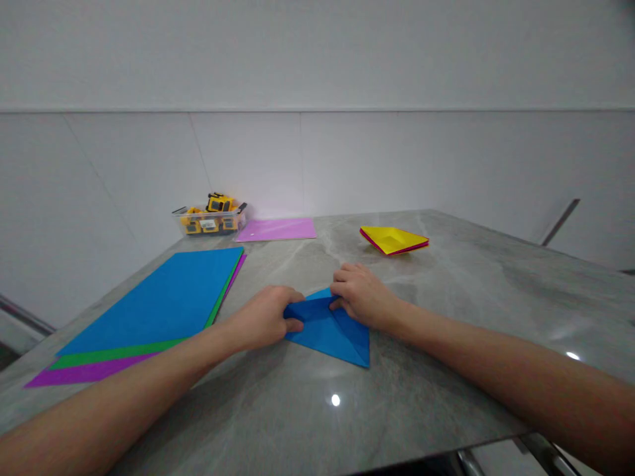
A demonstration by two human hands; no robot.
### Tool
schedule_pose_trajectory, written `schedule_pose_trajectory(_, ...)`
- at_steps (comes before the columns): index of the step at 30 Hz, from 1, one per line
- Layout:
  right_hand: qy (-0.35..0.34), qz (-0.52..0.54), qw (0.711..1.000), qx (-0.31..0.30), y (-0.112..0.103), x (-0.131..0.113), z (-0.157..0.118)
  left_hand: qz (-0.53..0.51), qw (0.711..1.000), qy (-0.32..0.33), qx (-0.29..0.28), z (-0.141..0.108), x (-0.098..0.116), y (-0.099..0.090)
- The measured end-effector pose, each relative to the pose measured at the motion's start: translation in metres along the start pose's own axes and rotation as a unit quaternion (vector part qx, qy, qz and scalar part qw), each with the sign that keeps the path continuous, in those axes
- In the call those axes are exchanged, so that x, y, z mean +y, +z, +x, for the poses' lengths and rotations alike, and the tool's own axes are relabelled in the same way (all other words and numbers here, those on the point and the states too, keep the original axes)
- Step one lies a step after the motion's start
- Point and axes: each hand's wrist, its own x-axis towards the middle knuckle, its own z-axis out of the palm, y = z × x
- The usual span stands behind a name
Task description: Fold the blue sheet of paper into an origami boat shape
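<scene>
- The left hand (270,317) pinches the left corner of the blue folded paper (325,330), thumb at the near side; its other fingertips are hidden behind the paper.
- The right hand (361,295) grips the paper's far edge in a narrow pinch, fingers curled; the hand covers part of that edge, so how the layers lie there is hard to tell.
- The blue folded paper lies between the hands on the table (421,403), one point towards the near edge.
- Grey tabletop stretches from that point to the near edge, and also right of the right forearm.
- Left of the left hand lies a stack: a blue sheet (163,297) on top, a green sheet (119,355) and a purple sheet (89,375) showing beneath; the left forearm hides part of its near edge.
- Beyond the right hand, well apart from it, sits a yellow and red folded paper (397,239).
- At the far left, a clear box (198,228) holds yellow toys (219,203), their shapes too small to make out; pink sheets (280,229) lie just beside it.
- Both forearms are cut off by the picture's borders.
</scene>
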Motion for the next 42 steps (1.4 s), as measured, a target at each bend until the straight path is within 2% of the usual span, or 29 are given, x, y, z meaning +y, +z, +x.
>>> schedule_pose_trajectory(3,0.021,-0.012,1.0,0.015,0.003,0.005,0.002,-0.033,0.999,-0.018,0.027,0.002,0.003,0.006)
schedule_pose_trajectory(5,0.071,-0.015,0.996,0.052,0.001,0.001,0.001,-0.042,0.998,-0.035,0.041,0.001,0.006,0.01)
schedule_pose_trajectory(8,0.159,-0.036,0.98,0.111,-0.004,-0.017,-0.008,-0.067,0.995,-0.057,0.05,-0.002,0.01,0.014)
schedule_pose_trajectory(10,0.138,-0.015,0.988,0.075,-0.005,-0.032,-0.017,-0.08,0.993,-0.064,0.059,-0.004,0.011,0.016)
schedule_pose_trajectory(12,0.104,0.049,0.993,0.003,-0.003,-0.044,-0.027,-0.094,0.991,-0.067,0.072,-0.005,0.011,0.016)
schedule_pose_trajectory(15,0.047,0.114,0.991,-0.042,0.0,-0.046,-0.034,-0.215,0.973,-0.073,0.047,-0.005,0.012,0.013)
schedule_pose_trajectory(17,0.007,0.154,0.986,-0.063,0.0,-0.039,-0.033,-0.369,0.925,-0.084,0.013,-0.002,0.013,0.01)
schedule_pose_trajectory(19,-0.02,0.19,0.978,-0.087,-0.003,-0.033,-0.032,-0.518,0.851,-0.088,-0.004,0.001,0.014,0.009)
schedule_pose_trajectory(21,-0.031,0.212,0.971,-0.102,-0.004,-0.03,-0.031,-0.613,0.785,-0.09,-0.001,0.003,0.017,0.012)
schedule_pose_trajectory(22,-0.02,0.212,0.972,-0.102,-0.003,-0.031,-0.032,-0.636,0.766,-0.092,0.005,0.004,0.018,0.015)
schedule_pose_trajectory(25,0.105,0.159,0.978,-0.084,0.004,-0.035,-0.035,-0.647,0.755,-0.101,0.036,0.002,0.021,0.022)
schedule_pose_trajectory(26,0.128,0.153,0.976,-0.09,0.006,-0.036,-0.035,-0.651,0.751,-0.101,0.041,0.001,0.022,0.024)
schedule_pose_trajectory(28,0.126,0.163,0.973,-0.107,0.008,-0.035,-0.035,-0.682,0.725,-0.091,0.029,0.0,0.022,0.026)
schedule_pose_trajectory(31,0.083,0.189,0.97,-0.127,0.006,-0.032,-0.035,-0.745,0.664,-0.059,0.005,0.0,0.023,0.025)
schedule_pose_trajectory(34,0.064,0.201,0.967,-0.142,0.001,-0.03,-0.034,-0.777,0.627,-0.057,0.018,0.001,0.024,0.025)
schedule_pose_trajectory(37,0.053,0.212,0.965,-0.145,-0.002,-0.03,-0.034,-0.776,0.625,-0.078,0.033,0.0,0.025,0.028)
schedule_pose_trajectory(42,0.044,0.211,0.964,-0.156,-0.004,-0.03,-0.032,-0.742,0.66,-0.114,0.038,-0.004,0.026,0.032)
